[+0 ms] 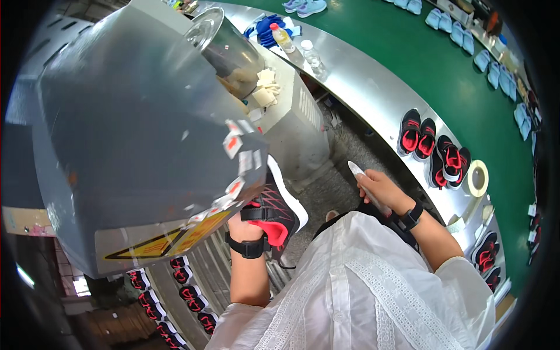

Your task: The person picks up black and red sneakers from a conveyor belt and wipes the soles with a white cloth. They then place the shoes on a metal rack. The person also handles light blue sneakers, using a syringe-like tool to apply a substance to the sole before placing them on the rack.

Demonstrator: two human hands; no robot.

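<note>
A black sneaker [272, 211] with a white sole, red lining and a strap is held up in my left hand [238, 224], beside the grey machine. The shoe and the machine's housing hide most of those fingers. My right hand [382, 191] is closed around a slim tool [357, 170] with a pale, rounded tip pointing up and left; its exact kind I cannot make out. That hand stays apart from the shoe, in front of the metal bench.
A large grey machine [146, 128] with a warning label looms at left. Several similar sneakers stand on the metal bench [379, 114] near a tape roll [478, 178]; more sit on the rack [204, 280] below. Bottles [282, 38] and a green conveyor belt [373, 29] are farther off.
</note>
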